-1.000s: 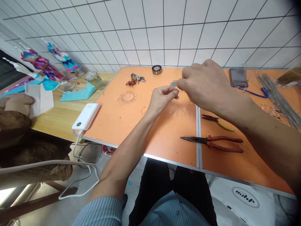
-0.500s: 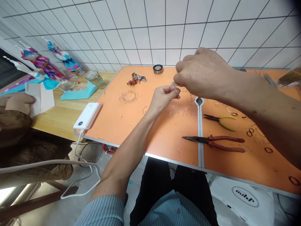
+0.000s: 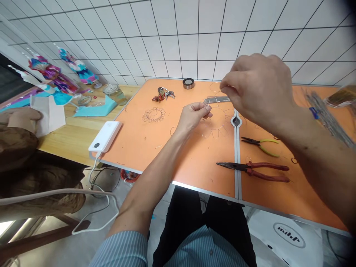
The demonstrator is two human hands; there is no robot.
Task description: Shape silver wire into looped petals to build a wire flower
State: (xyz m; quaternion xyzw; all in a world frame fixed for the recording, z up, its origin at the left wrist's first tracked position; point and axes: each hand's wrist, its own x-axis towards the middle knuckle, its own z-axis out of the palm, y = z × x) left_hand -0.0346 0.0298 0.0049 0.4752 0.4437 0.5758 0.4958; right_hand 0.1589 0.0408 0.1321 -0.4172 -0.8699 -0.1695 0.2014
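My left hand (image 3: 196, 113) is closed, thumb and fingers pinching a thin wire ring with looped petals (image 3: 218, 128) over the orange table. Raised above and to the right, my right hand (image 3: 257, 79) has its fingers pinched together near a fine wire; a faint wire arc shows left of its fingertips, and its exact end is hard to see. Behind the ring lies a bundle of straight wires (image 3: 217, 99). A finished-looking looped wire ring (image 3: 154, 115) rests on the table to the left.
Red-handled long-nose pliers (image 3: 253, 170) and smaller yellow-handled pliers (image 3: 261, 144) lie to the right. A tape roll (image 3: 188, 83), keys (image 3: 165, 94) and a white power bank (image 3: 105, 136) are on the table (image 3: 155, 155). More wires (image 3: 330, 115) lie at the far right.
My right hand has moved up and to the right, away from my left hand, uncovering the wire bundle. My left hand has stayed nearly still, pinching the wire ring.
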